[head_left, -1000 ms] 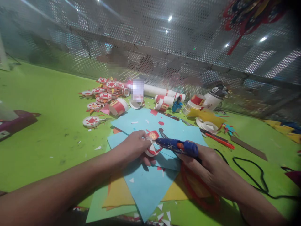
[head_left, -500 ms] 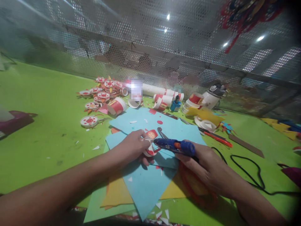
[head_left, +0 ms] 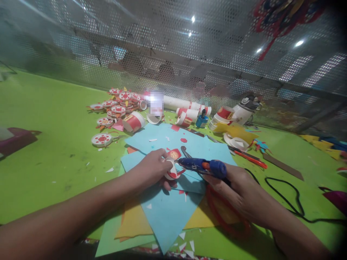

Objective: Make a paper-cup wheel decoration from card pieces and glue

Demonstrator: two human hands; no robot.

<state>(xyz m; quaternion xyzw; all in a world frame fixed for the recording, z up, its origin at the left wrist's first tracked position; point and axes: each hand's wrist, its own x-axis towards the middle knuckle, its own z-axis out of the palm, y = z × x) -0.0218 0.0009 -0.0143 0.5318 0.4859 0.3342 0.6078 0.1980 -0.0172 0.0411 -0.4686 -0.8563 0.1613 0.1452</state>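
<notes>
My left hand point(head_left: 151, 168) is closed around a small red-and-white paper-cup piece point(head_left: 171, 169) with a red tab bearing a round gold mark. My right hand point(head_left: 238, 189) grips a blue glue gun point(head_left: 203, 166), whose nozzle points left and touches the piece. Both hands rest over light blue paper sheets point(head_left: 168, 209) with yellow sheets point(head_left: 135, 222) beneath them. A black cord point(head_left: 284, 195) runs from the gun to the right.
On the green table point(head_left: 54, 155), a pile of red-and-white discs point(head_left: 116, 106) lies at the back left. Cut cups point(head_left: 134, 122), white tubes point(head_left: 184, 104), a blue bottle point(head_left: 202, 121) and a white flask point(head_left: 245, 110) stand behind. Orange-handled scissors point(head_left: 248, 157) lie right. A perforated metal screen point(head_left: 173, 54) closes the back.
The hands, the glue gun and the cup piece stay together almost unmoved. The view has shifted slightly.
</notes>
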